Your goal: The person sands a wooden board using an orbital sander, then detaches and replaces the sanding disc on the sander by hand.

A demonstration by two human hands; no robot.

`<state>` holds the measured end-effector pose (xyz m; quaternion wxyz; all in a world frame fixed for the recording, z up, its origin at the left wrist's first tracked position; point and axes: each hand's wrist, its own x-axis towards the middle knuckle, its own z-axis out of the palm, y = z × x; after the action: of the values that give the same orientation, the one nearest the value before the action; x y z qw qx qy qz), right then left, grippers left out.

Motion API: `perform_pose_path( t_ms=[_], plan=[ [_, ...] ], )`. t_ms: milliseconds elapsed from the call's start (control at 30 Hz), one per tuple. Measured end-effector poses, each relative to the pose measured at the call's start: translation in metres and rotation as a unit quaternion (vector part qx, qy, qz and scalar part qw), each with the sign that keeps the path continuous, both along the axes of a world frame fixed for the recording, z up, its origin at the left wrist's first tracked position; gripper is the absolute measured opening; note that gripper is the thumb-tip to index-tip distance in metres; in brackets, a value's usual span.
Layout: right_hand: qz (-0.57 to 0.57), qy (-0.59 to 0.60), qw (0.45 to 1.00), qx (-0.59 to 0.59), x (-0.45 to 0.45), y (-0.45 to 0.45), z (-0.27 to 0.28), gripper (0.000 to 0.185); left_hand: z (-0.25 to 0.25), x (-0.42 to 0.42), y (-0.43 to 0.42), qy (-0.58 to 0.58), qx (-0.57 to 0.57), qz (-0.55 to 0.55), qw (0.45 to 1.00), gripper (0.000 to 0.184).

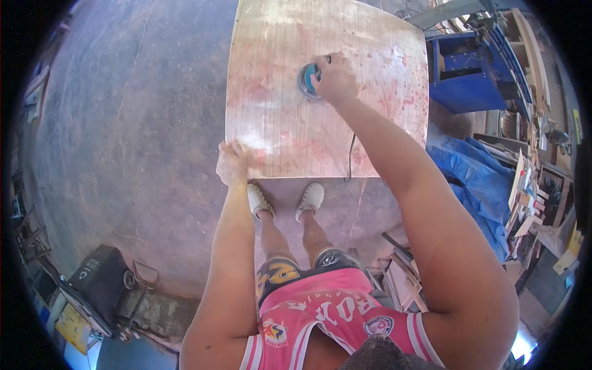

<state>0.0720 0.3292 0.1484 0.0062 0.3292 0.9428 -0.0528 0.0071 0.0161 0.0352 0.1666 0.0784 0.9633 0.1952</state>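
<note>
A teal sander (306,81) with a round base rests on a wooden panel (290,126) marked with reddish patches. My right hand (337,77) is wrapped over the top of this tool, near the middle of the panel. From below my right forearm, a dark cord (351,157) runs down over the panel's near edge. At the near left corner, my left hand (233,163) is closed around the panel's edge. Its fingertips lie on the top face, and the underside of that grip is hidden.
Right of the panel stand a blue metal cabinet (468,86) and a crumpled blue tarp (472,179). Wood scraps (530,209) pile up beyond them. At the lower left is a black wheeled bin (98,277). Concrete floor (129,123) stretches along the left.
</note>
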Motion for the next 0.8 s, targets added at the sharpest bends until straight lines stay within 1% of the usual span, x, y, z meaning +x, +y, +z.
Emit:
perform_pose_path(
  t_ms=[100,167,233,367,467,533,633,667,733,800],
  plan=[
    [0.039,0.017,0.999,-0.009,0.010,-0.015,-0.001,0.036,0.005,0.001,0.000,0.002,0.007,-0.003,1.000,0.048],
    [0.057,0.020,0.998,-0.015,0.006,-0.015,0.000,0.035,-0.003,0.001,-0.002,0.000,0.007,-0.003,1.000,0.049],
    [0.007,0.025,1.000,-0.002,-0.010,-0.004,-0.002,0.044,-0.004,0.000,-0.002,0.000,0.006,-0.001,1.000,0.049],
    [-0.028,0.008,1.000,-0.002,-0.026,0.006,0.001,0.043,0.007,0.000,0.003,-0.021,0.001,0.006,1.000,0.050],
    [0.001,0.023,1.000,0.007,-0.011,-0.009,-0.001,0.041,0.001,0.002,0.001,-0.015,-0.006,0.009,1.000,0.051],
    [0.050,0.000,0.999,-0.010,0.002,-0.021,-0.002,0.038,-0.001,-0.001,0.001,-0.002,-0.005,0.009,1.000,0.051],
    [0.059,-0.006,0.998,-0.021,0.007,-0.021,0.000,0.039,0.004,0.001,0.002,-0.011,-0.005,-0.005,1.000,0.053],
    [0.057,-0.006,0.998,-0.020,0.003,-0.017,0.000,0.039,0.006,0.001,0.003,-0.015,-0.008,0.001,1.000,0.053],
    [0.019,0.014,1.000,0.021,-0.013,-0.004,0.001,0.039,0.007,0.000,0.003,-0.016,-0.013,0.008,1.000,0.053],
    [0.001,0.018,1.000,0.012,-0.034,0.011,-0.001,0.040,0.002,0.000,0.002,-0.004,-0.001,0.012,1.000,0.052]
  ],
)
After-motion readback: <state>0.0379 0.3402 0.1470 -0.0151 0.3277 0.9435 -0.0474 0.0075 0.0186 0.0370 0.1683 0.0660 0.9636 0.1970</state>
